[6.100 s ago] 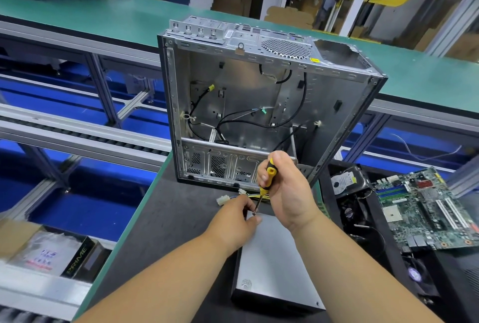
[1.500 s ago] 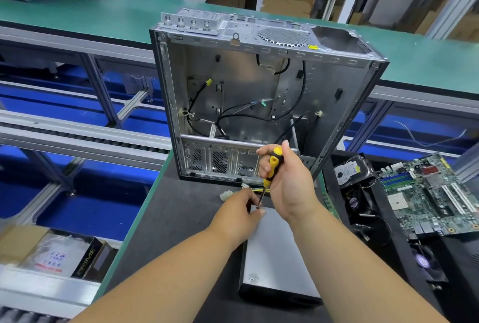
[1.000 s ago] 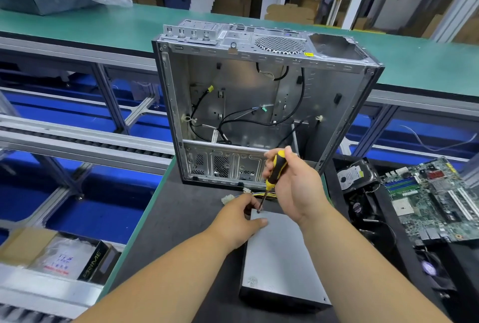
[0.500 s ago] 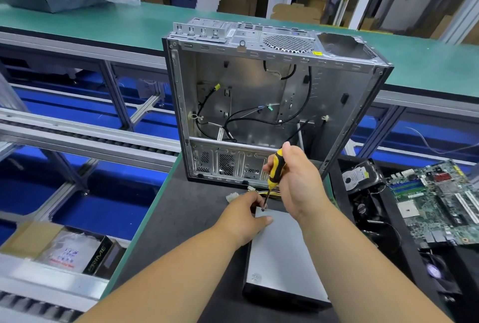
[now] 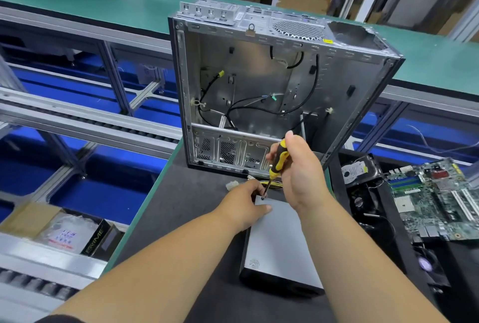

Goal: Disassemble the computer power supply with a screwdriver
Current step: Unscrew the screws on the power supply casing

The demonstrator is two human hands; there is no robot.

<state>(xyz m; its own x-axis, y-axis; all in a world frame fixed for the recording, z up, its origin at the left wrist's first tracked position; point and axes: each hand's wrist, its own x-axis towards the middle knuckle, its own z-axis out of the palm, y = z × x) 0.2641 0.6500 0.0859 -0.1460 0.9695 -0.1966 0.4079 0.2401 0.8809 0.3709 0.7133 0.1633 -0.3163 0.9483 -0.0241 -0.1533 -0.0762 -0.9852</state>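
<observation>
The power supply (image 5: 281, 241), a plain grey metal box with dark sides, lies flat on the black mat (image 5: 186, 208) in front of the open, gutted computer case (image 5: 259, 84), its yellow wires trailing toward the case. The left hand (image 5: 245, 206) presses on its far left corner, probably to stop it sliding. The right hand (image 5: 298, 172) grips the yellow-and-black screwdriver (image 5: 277, 162) nearly upright, tip set on a screw at that corner.
</observation>
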